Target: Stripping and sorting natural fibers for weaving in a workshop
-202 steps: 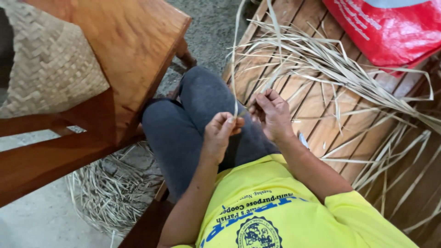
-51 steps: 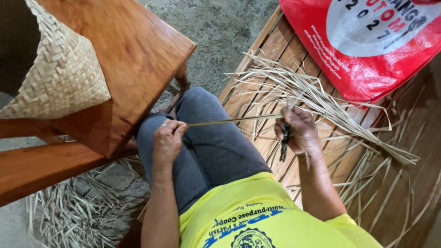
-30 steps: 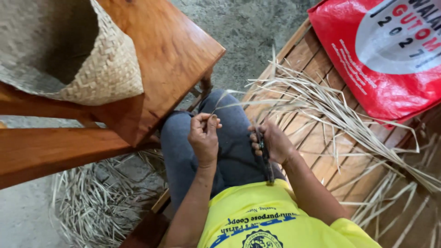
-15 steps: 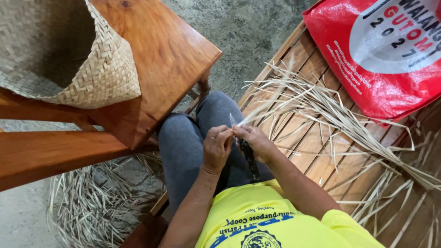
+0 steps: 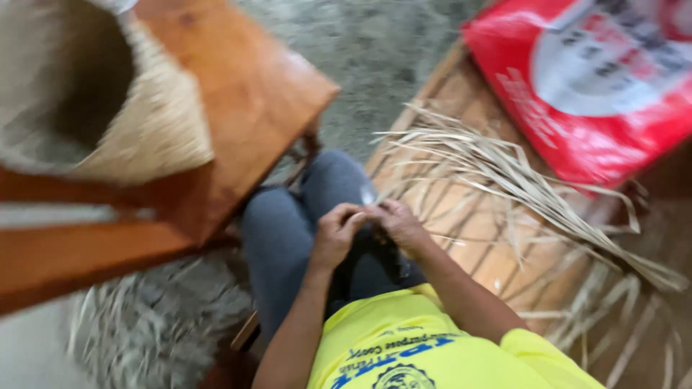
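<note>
Over a lap in grey trousers, a person's left hand (image 5: 335, 234) and right hand (image 5: 400, 225) meet fingertip to fingertip, both closed in a pinch on a pale leaf strip (image 5: 369, 196). Motion blur softens the whole frame, so the exact grip of each finger cannot be made out, and the strip itself shows only as a short light sliver rising from the pinch. Its long axis runs roughly up the picture, away from the body, its free end pointing toward the knees; how far it continues beyond the hands is hard to tell, since it merges with the loose strips behind it.

Below the right hand a dark, narrow tool (image 5: 389, 256) hangs down across the lap, its lower part lost against the trousers; what it is cannot be told. The yellow shirt (image 5: 425, 346) is cut off at the bottom edge, hiding the rest of the body.

To the person's right, a sheaf of dried leaf strips (image 5: 504, 180) fans across a slatted wooden platform (image 5: 490, 252), running diagonally toward the lower right. A red sack (image 5: 591, 94) lies at the platform's far end, partly out of frame. On the left, a woven basket (image 5: 108, 101) sits on a wooden table (image 5: 252, 108), its top cropped. More strips (image 5: 151, 324) lie heaped on the floor beneath, heavily blurred.
</note>
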